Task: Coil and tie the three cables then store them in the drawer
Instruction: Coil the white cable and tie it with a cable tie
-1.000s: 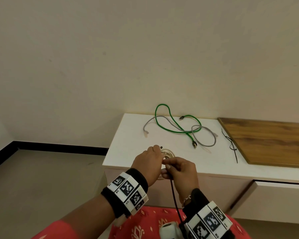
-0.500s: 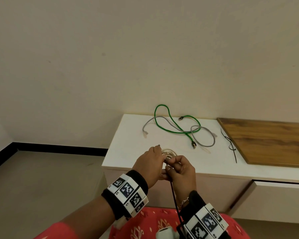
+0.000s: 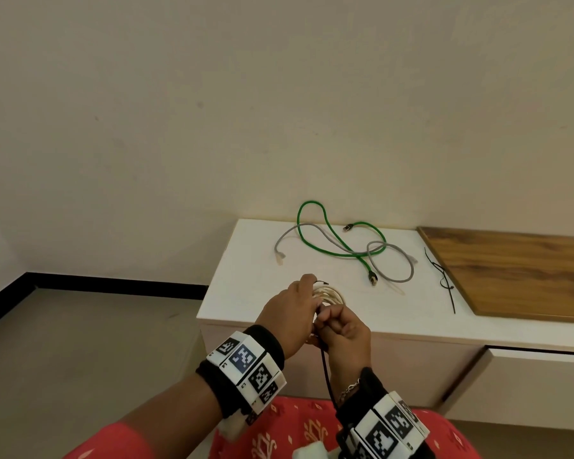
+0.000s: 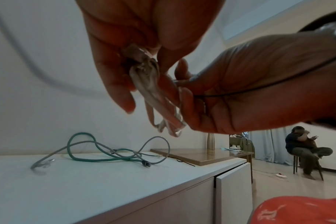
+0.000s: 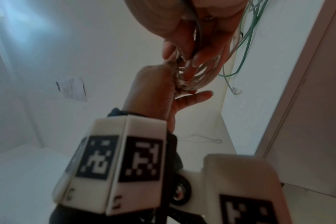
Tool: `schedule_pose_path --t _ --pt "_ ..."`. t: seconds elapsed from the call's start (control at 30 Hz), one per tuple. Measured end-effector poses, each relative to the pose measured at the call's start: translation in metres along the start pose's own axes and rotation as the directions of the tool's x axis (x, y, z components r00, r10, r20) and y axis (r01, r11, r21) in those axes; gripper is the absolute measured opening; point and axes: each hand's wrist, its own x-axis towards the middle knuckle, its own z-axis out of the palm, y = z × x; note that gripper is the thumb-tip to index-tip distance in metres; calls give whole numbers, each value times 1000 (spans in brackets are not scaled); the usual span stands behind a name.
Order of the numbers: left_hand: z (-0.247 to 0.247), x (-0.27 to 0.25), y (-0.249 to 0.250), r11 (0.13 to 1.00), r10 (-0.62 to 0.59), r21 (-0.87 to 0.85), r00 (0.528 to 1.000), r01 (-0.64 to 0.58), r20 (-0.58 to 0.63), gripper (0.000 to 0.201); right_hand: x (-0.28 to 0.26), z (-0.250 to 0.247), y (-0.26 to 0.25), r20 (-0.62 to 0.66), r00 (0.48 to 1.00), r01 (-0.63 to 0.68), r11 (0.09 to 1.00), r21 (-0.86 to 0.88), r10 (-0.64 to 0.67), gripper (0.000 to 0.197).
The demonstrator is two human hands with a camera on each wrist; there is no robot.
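My left hand [image 3: 312, 293] grips a coiled whitish cable [image 3: 332, 295] just above the front of the white cabinet top [image 3: 246, 293]. My right hand [image 3: 328, 318] touches the left one and pinches a thin black tie [image 3: 325, 369], which trails down toward my wrist. In the left wrist view the coil [image 4: 150, 84] sits bunched between my left fingers, and the tie [image 4: 259, 86] crosses the right palm. A loose green cable [image 3: 328, 233] and a loose grey cable [image 3: 395, 274] lie tangled together at the back of the cabinet top.
More black ties [image 3: 444, 283] lie beside a wooden board [image 3: 517, 270] on the right. Below it a drawer front [image 3: 537, 385] stands slightly ajar. A person sits on a chair [image 4: 305, 151] far off to the right. Bare floor [image 3: 80, 342] lies to the left.
Both hands stay together at the coil. The right hand has curled tighter on the black tie and shifted slightly, and more of the coil shows beyond the fingers.
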Motion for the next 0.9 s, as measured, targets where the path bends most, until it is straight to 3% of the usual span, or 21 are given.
schedule_pose_path --t 0.27,0.57,0.77,0.9 --pt "-6 0 -2 992 -14 -128 998 7 -57 29 -1 -1 2 27 999 46 995 -91 -43 36" --pt "-3 1 -3 995 -5 -102 998 -1 -57 34 -7 1 4 34 988 152 941 -303 -149 44" --pt "-6 4 -8 996 -27 -91 993 16 -112 29 -7 -1 -2 68 991 127 950 -285 -112 34" --pt "-9 7 -13 998 -46 -38 992 42 -114 30 -10 -8 -9 147 984 135 951 -279 -96 43"
